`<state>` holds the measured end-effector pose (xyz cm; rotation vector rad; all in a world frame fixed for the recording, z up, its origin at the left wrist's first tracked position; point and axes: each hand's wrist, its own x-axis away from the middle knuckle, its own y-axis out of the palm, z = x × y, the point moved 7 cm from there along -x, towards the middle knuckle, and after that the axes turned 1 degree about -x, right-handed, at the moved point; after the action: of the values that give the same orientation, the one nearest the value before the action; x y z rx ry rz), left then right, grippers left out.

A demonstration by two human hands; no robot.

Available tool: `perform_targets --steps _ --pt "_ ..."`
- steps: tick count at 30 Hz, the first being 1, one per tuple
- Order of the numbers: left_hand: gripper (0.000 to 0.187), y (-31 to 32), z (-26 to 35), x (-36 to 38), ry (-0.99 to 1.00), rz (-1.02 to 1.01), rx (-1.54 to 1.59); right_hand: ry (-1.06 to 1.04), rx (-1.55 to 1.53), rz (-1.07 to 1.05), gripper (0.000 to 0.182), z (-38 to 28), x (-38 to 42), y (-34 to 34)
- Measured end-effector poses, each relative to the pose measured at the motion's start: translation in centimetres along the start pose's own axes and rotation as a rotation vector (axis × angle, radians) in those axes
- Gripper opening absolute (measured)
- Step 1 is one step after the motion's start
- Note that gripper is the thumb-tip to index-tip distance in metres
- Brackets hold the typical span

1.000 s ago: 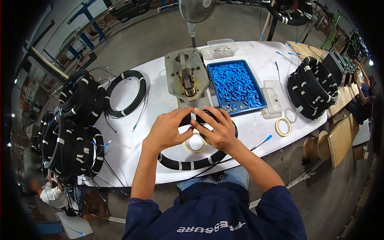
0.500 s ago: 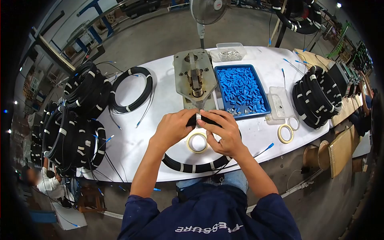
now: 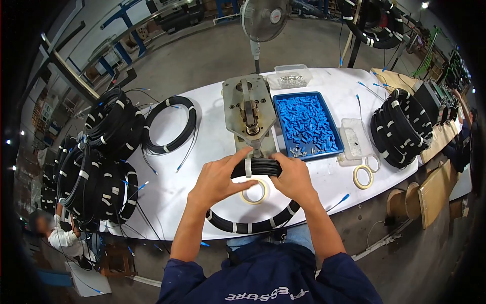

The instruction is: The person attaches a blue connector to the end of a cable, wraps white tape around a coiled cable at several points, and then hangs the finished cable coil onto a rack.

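A black cable coil [image 3: 257, 226] with white tape bands lies in front of me, its far side raised slightly between my hands. My left hand [image 3: 217, 178] is around the coil beside a white band [image 3: 248, 167], fingers over the far side and thumb on the near side. Gripping the same bundle further right is my right hand [image 3: 294, 178], its fingertips partly hidden behind the cable. A cream tape roll [image 3: 253, 202] lies on the table inside the coil. Just beyond the hands stands a metal hand press [image 3: 237, 121].
A blue tray [image 3: 340, 148] of small blue connectors sits right of the press, near clear plastic boxes [image 3: 353, 133] and another tape roll [image 3: 362, 186]. Stacked cable coils [image 3: 104, 177] fill the left side; more coils [image 3: 387, 126] stand at right. A person [image 3: 63, 238] is at far left.
My right hand has slid right along the coil, off the white band, and its fingers now wrap the bundle. My left thumb has come away from the band. The camera view has tilted slightly up.
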<state>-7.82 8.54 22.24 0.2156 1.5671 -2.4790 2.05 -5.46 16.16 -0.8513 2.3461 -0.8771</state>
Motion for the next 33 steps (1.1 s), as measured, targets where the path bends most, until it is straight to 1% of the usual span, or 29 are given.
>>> perform_targets --steps 1,2,3,4,6,7,11,13,16,20,22,26,28,29,32,33 --pt "0.073 -0.3 0.4 -0.1 0.015 -0.004 0.026 -0.074 0.003 0.085 0.034 -0.8 0.1 -0.6" --pt "0.075 -0.6 0.9 -0.1 0.028 -0.011 0.053 -0.074 0.004 0.088 0.034 -1.1 0.0 -0.8" --pt "0.066 -1.1 1.0 -0.1 0.040 -0.010 0.072 -0.074 0.002 0.107 0.033 -1.4 0.0 -1.1" --pt "0.066 -1.2 0.7 -0.3 0.040 -0.012 0.071 -0.074 -0.002 0.125 0.032 -1.8 0.0 -1.3" --pt "0.055 -1.3 0.4 -0.6 0.119 -0.042 0.112 -0.066 -0.024 0.129 0.031 -2.5 -0.1 -1.8" --pt "0.051 -1.1 -0.1 -0.8 0.019 -0.116 0.164 -0.058 -0.044 0.135 0.031 -2.7 -0.2 -1.9" --pt "0.049 -0.4 -0.7 -0.9 0.006 -0.127 0.272 -0.045 -0.002 0.181 0.030 -2.0 -0.6 -1.1" --pt "0.042 -1.2 0.6 -0.8 0.175 -0.024 0.196 -0.025 -0.015 0.212 0.029 -2.2 -0.7 -1.2" --pt "0.041 -1.5 0.8 -0.8 0.165 -0.030 0.220 -0.013 -0.004 0.226 0.031 -2.0 -1.0 -0.9" --pt "0.042 -0.9 -0.7 -1.1 0.143 -0.018 0.264 -0.033 -0.047 0.198 0.031 -2.0 -1.3 -1.1" --pt "0.042 -0.4 -1.2 -1.3 0.045 -0.024 0.318 0.038 0.012 0.188 0.030 -1.4 -1.6 -0.6" --pt "0.039 -0.5 -0.8 -1.5 0.047 -0.030 0.251 0.025 -0.015 0.243 0.030 -1.4 -1.8 -0.7" --pt "0.038 -0.7 -0.7 -1.5 0.091 0.015 0.183 0.034 -0.014 0.228 0.031 -1.3 -1.9 -0.4" --pt "0.038 -0.6 -0.8 -1.6 0.144 0.058 0.124 0.028 -0.015 0.237 0.031 -1.3 -2.0 -0.4" --pt "0.038 0.0 -1.3 -1.7 0.157 0.065 0.032 0.043 0.012 0.240 0.031 -1.0 -2.4 -0.3" --pt "0.041 0.1 -1.2 -1.8 0.177 0.046 0.013 0.041 -0.001 0.237 0.031 -1.0 -2.3 -0.3"
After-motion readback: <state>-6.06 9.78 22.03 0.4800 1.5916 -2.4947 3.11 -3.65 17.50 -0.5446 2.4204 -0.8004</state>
